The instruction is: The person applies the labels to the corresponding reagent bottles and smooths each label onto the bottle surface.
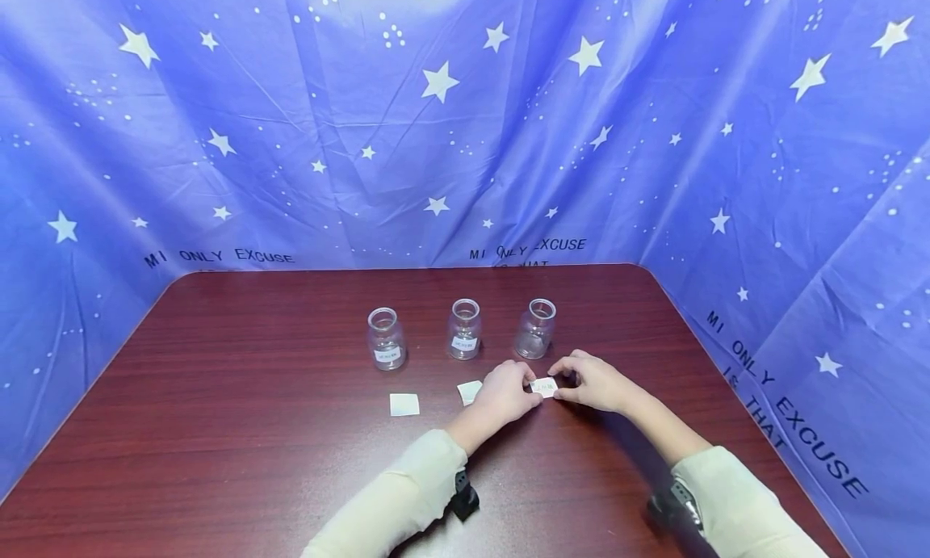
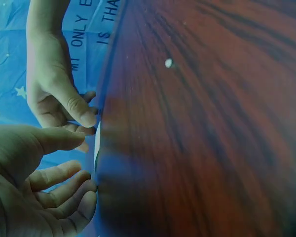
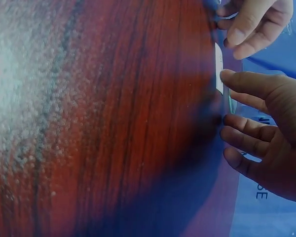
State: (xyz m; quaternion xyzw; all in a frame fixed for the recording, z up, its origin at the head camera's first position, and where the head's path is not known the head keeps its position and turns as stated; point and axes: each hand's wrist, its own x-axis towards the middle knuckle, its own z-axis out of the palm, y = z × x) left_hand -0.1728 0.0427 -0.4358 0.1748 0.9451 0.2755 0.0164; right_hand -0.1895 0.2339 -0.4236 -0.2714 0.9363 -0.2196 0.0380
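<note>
A small white paper label [image 1: 544, 388] with printed characters lies between the two hands, in front of the rightmost jar. My left hand [image 1: 503, 392] holds its left edge, thumb nearer me and forefinger farther off. At the opposite edge my right hand [image 1: 597, 383] grips it, with the thumb [image 3: 246, 81] against the paper in the right wrist view. Both wrist views show the label [image 2: 97, 140] edge-on; whether it is lifted off the table I cannot tell. Behind the hands the rightmost glass jar [image 1: 536, 332] stands upright and open-topped, with no label showing on its front.
Two more open glass jars, the left one [image 1: 386, 340] and the middle one [image 1: 465, 329], carry white labels. Two blank-looking white paper pieces, one whole [image 1: 404, 404] and one [image 1: 468, 392] partly behind my left hand, lie on the brown table [image 1: 240, 429]. Starry blue curtains [image 1: 327, 122] enclose it.
</note>
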